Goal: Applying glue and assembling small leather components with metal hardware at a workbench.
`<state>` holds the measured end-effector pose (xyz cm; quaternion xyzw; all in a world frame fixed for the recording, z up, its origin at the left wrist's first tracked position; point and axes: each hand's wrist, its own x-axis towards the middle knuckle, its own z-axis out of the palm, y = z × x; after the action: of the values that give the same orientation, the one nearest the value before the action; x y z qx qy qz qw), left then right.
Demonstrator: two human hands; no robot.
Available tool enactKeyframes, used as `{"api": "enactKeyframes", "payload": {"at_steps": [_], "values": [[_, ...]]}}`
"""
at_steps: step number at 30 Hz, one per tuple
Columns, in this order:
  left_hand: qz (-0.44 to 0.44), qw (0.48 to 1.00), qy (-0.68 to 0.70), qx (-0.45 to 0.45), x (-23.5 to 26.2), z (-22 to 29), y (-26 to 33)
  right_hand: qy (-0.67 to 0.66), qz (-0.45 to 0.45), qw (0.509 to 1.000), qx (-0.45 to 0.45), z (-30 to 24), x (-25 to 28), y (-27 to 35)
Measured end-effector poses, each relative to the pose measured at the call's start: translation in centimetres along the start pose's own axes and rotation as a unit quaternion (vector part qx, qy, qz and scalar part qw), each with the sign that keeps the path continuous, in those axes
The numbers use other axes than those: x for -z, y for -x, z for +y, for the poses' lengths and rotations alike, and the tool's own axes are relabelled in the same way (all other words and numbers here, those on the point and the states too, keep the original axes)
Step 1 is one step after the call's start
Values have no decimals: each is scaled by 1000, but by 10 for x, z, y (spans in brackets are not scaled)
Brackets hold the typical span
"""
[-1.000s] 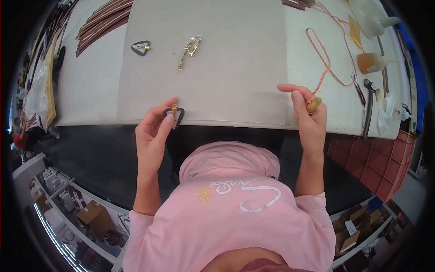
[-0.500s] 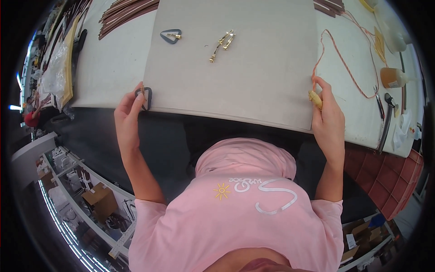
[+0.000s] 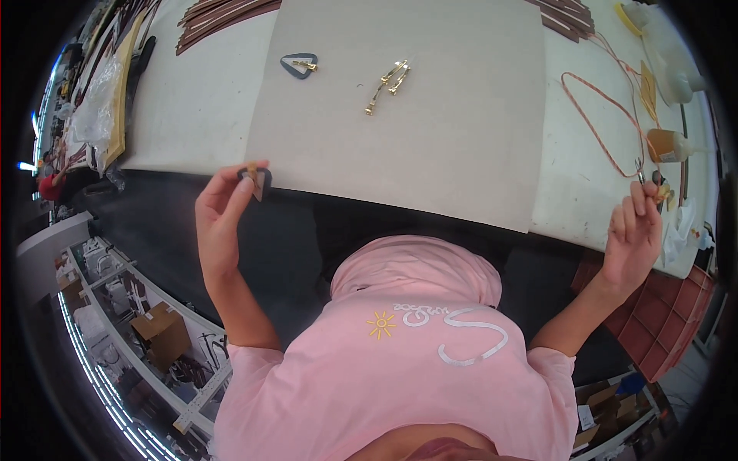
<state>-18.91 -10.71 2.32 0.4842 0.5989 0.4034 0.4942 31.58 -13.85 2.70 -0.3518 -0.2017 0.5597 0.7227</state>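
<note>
My left hand (image 3: 223, 211) pinches a small dark grey, rounded triangular piece (image 3: 266, 181) with a tan strip on it, just over the table's front edge. A similar triangular piece (image 3: 289, 71) with a gold fitting lies on the grey sheet. To its right are several gold metal fittings (image 3: 389, 80) in a small heap. My right hand (image 3: 632, 234), fingers curled, is at the right table edge, over a metal-tipped hand tool (image 3: 639, 169). A yellow bit (image 3: 663, 192) shows at its fingertips; what they hold is hidden. An orange cord (image 3: 596, 106) runs down towards this hand.
A large grey sheet (image 3: 446, 161) covers the middle of the white table (image 3: 192, 115). Brown strips (image 3: 223, 21) lie at the back. A bottle of amber liquid (image 3: 666, 144) stands at the right, above a red crate (image 3: 669, 323). Plastic-wrapped material (image 3: 98, 115) lies far left.
My right hand has moved from the sheet's edge right to the tools, and the cord's near end has gone with it. My left hand still holds the triangular piece, now turned slightly.
</note>
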Motion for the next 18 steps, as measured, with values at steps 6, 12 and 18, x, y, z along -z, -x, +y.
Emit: {"api": "enactKeyframes", "payload": {"at_steps": [6,12,18], "values": [[-221,962,100,128,-59,-21,16,-179,-111,977,5,17,-14,4],[-171,975,89,108,-87,-26,23,-185,-145,917,-324,106,-75,20],[-269,926,215,153,-79,2,10,-42,-220,894,-387,115,-81,24]]}}
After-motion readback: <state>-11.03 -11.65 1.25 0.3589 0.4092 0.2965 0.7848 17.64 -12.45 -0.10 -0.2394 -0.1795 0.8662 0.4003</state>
